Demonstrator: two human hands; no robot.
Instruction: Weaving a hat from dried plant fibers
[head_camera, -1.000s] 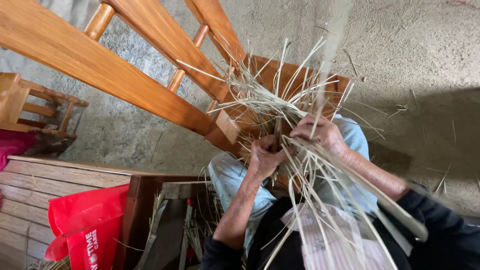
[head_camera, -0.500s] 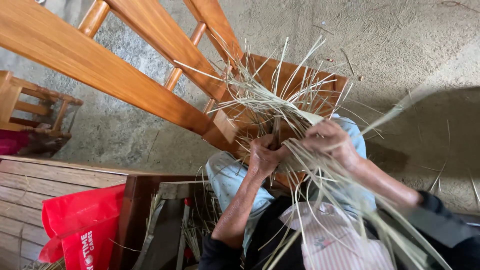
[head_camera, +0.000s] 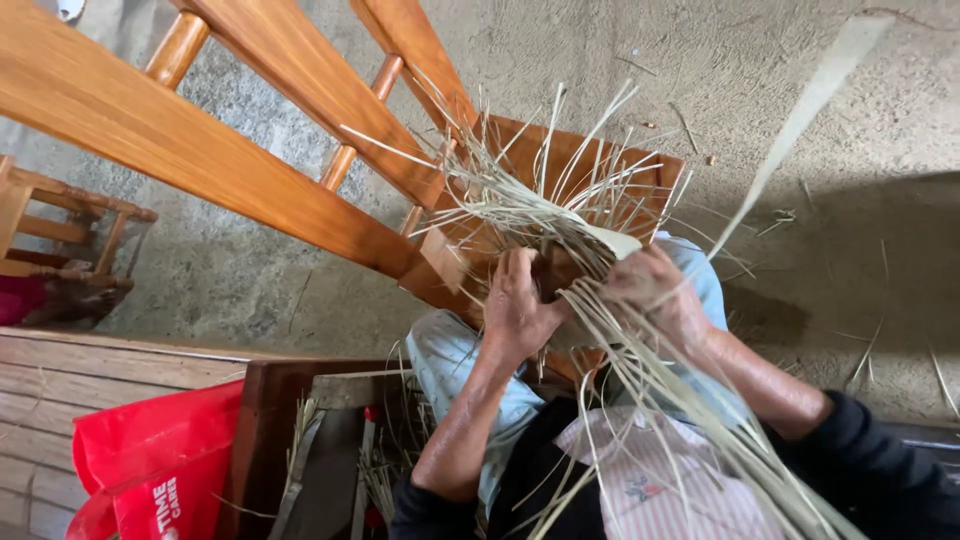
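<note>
Nearest, long pale reed strands trail over the lap. The right hand closes on their bundle; the left hand, fingers curled, presses the same strands just beside it. Beyond both hands the strands fan over the wooden chair frame.

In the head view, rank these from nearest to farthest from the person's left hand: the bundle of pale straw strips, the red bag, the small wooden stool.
1. Bundle of pale straw strips: touching the left hand, just above it.
2. Red bag: lower left, beside the dark wooden frame.
3. Small wooden stool: far left edge, on the concrete floor.
</note>
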